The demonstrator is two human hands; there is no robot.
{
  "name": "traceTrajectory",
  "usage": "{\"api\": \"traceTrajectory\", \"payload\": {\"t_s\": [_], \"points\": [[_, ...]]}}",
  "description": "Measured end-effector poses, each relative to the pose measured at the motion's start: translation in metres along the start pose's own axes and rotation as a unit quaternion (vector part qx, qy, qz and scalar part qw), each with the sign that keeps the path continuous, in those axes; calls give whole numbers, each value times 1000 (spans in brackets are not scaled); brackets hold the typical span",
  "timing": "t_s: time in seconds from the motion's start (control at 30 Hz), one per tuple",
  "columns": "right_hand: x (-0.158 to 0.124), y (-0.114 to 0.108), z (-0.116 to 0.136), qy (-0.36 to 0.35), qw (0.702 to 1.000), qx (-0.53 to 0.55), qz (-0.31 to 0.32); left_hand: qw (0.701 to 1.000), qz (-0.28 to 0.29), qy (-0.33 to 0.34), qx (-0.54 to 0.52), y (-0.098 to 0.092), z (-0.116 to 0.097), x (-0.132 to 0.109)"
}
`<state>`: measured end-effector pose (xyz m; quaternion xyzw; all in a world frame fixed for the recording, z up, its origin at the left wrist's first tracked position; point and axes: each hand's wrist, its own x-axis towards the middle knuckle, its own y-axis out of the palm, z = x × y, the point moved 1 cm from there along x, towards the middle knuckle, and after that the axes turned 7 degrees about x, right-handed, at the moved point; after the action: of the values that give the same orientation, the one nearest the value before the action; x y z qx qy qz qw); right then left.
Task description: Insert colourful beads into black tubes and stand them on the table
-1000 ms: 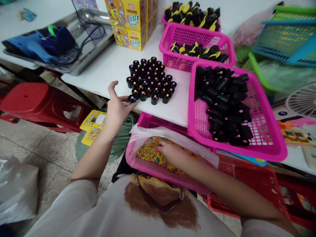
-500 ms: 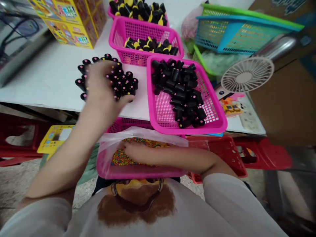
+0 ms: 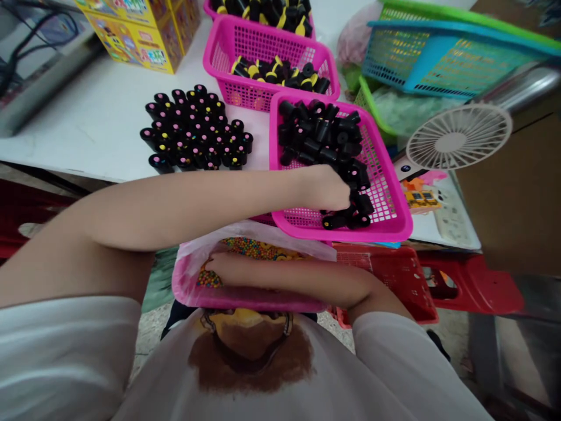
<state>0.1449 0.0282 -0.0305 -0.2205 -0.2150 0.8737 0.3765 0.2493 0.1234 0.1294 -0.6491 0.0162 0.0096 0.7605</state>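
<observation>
My left hand (image 3: 328,186) is down in a pink basket (image 3: 405,225) of small black cylinders (image 3: 322,131). Its fingers curl downward among them, and what they grip is hidden under the hand. At my lap, my right hand (image 3: 223,269) reaches into a pink tub (image 3: 258,301) lined with a clear plastic bag (image 3: 315,250). Tiny multicoloured balls (image 3: 248,247) fill the bag, and this hand's fingertips are partly sunk in them. On the white table, a cluster of upright black cylinders (image 3: 197,128) with pink or yellow dots on top stands behind my left forearm.
Behind are pink baskets, one (image 3: 272,38) holding black-and-yellow pieces. Yellow printed boxes (image 3: 140,44) are stacked at the back left. To the right are a blue basket (image 3: 433,58), a white handheld fan (image 3: 460,140) and a cardboard box (image 3: 512,199). Red stools (image 3: 486,283) stand beneath.
My left hand has moved right, from over the cluster of upright cylinders into the pink basket of loose ones. My right hand stays in the coloured balls, shifted slightly left.
</observation>
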Motion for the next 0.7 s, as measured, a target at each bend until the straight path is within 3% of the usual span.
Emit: {"api": "traceTrajectory", "payload": {"t_s": [0.1, 0.2, 0.3, 0.4, 0.47, 0.57, 0.7], "points": [[-3, -6, -4, -30, 999, -29, 23, 996, -54, -42, -64, -27, 8, -39], [-4, -13, -12, -25, 999, 13, 28, 972, -140, -121, -142, -38, 6, -107], [-8, -18, -18, -34, 997, 48, 54, 920, -213, -251, -214, -20, -20, -184], [-21, -28, -20, -31, 995, 84, 54, 853, -209, -367, -307, 16, -66, -241], [-34, -36, -17, -36, 994, 100, 34, 814, -195, -425, -345, 41, -97, -262], [-52, -50, -8, -55, 994, 91, -32, 779, -178, -470, -375, 71, -134, -271], [-68, -58, 8, -90, 990, 40, -103, 763, -156, -484, -399, 96, -151, -262]]}}
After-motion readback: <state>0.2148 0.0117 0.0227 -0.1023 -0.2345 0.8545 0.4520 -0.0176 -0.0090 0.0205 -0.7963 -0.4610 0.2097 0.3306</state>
